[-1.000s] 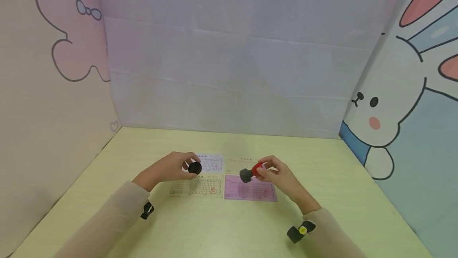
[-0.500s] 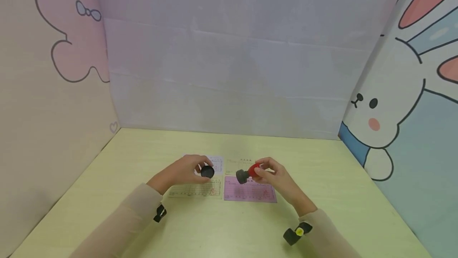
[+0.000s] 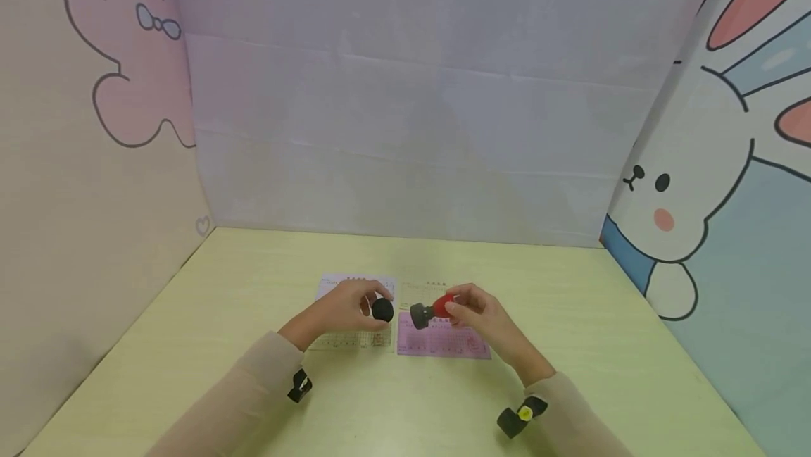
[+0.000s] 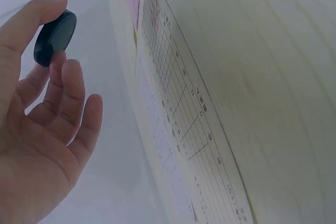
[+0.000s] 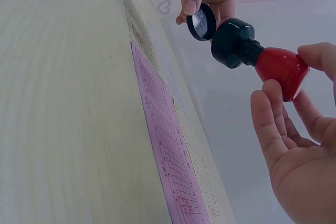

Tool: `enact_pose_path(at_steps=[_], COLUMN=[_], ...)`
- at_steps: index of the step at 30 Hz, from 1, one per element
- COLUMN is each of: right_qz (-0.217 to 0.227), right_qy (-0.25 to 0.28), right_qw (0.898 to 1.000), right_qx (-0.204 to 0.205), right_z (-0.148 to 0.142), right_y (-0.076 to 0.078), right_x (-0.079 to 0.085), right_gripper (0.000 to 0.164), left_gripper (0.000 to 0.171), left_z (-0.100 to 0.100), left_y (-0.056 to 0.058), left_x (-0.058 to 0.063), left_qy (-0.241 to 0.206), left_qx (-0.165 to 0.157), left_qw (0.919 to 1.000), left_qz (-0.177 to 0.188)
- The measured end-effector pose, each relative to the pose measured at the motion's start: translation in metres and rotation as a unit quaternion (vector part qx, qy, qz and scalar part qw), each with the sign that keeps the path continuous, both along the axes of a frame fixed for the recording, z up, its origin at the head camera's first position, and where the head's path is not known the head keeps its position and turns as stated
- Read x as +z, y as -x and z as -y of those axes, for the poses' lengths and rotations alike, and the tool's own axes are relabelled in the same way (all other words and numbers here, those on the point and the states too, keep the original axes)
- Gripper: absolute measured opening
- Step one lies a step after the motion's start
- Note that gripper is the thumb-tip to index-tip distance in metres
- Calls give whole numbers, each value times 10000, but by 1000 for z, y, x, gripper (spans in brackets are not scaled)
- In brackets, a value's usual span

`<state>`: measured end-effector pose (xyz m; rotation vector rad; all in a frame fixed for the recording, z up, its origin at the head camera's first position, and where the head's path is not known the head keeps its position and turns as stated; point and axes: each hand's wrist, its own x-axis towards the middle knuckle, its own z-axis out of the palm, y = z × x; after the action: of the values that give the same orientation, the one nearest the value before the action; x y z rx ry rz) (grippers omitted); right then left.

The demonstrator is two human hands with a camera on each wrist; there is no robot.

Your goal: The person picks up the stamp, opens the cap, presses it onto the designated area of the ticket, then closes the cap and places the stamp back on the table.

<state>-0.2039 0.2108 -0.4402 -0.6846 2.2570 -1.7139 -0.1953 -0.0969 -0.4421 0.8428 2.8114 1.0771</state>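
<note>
A stamp [image 5: 282, 71] with a red handle and a round black base is pinched by its handle in my right hand [image 3: 481, 312]. It tilts sideways, base pointing left, above the pink printed slip [image 3: 443, 337]. Between thumb and fingers my left hand [image 3: 345, 309] holds a round black cap [image 4: 55, 36]. In the right wrist view the cap's hollow side faces the stamp's base, with a small gap between them. Below the left hand lie a white slip [image 3: 329, 282] and a yellowish slip [image 3: 345, 343], both partly hidden.
Another pale yellow slip [image 3: 418, 293] lies behind the pink one, partly covered by the stamp. The slips are grouped on a light yellow table [image 3: 405, 401]. A white back wall [image 3: 405, 126] and printed side panels [image 3: 684, 210] enclose it.
My left hand has moved right with the cap, toward the stamp. My right hand has shifted slightly left with the stamp, narrowing the gap. The slips stay where they were.
</note>
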Motion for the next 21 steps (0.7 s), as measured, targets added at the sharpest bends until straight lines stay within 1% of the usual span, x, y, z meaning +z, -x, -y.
enact_pose_path(at_steps=[5,10,16,21], right_qz=[21,-7,-31,17], right_qy=[-83,-109,-123,-161], right_qw=[10000,9999,9998,9997], right_qx=[22,76,131,179], right_z=[2,5,8,10], right_y=[-1,-2,-2,-2], right_x=[-3,-6,-10,-12], right_gripper=[36,35,35,36], left_gripper=[47,50,48,48], left_z=[-8,-13,-19,-23], left_y=[1,0,-3,-3], left_x=[-3,-6,-4,-2], left_qy=[-166,-342,-422,-477], left_qx=[82,68,130,166], left_qw=[9998,9994,9990,9987], left_qz=[-18,-32,-24,-25])
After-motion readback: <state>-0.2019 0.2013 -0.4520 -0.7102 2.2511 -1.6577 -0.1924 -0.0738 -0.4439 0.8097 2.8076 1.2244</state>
